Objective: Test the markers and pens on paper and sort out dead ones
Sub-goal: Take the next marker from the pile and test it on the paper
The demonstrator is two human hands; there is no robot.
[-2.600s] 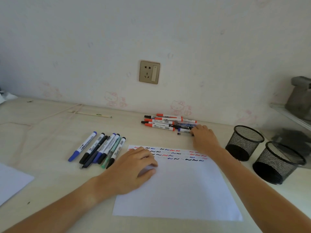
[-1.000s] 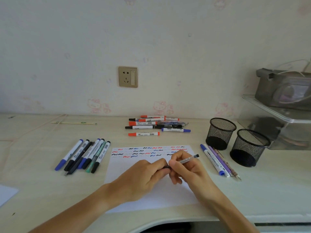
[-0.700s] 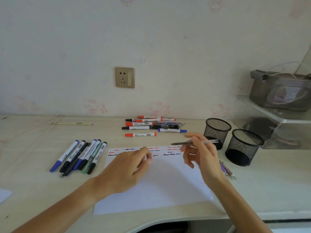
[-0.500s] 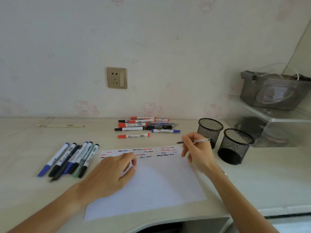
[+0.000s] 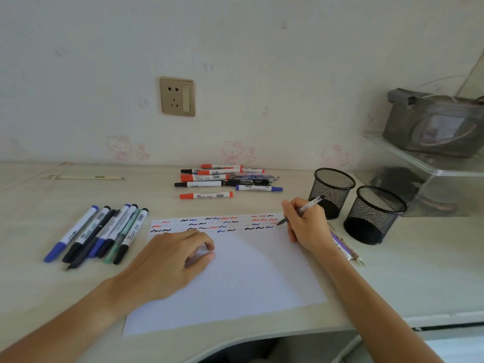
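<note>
Your right hand pinches a clear pen, tip at the paper's two-o'clock corner; your left hand rests loosely curled, holding nothing, on the paper. Two mesh cups stand at three o'clock on the worktop.

My right hand hid most of the pens beside the paper; marker labels were too small to read.

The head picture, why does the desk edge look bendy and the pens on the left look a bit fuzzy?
Head view: the wide lens curves the desk edge near the bottom; the pens on the left are soft and slightly smeared, while the squiggles on the paper read clearly; light is soft and even, with only faint shadows under the left hand.
</note>
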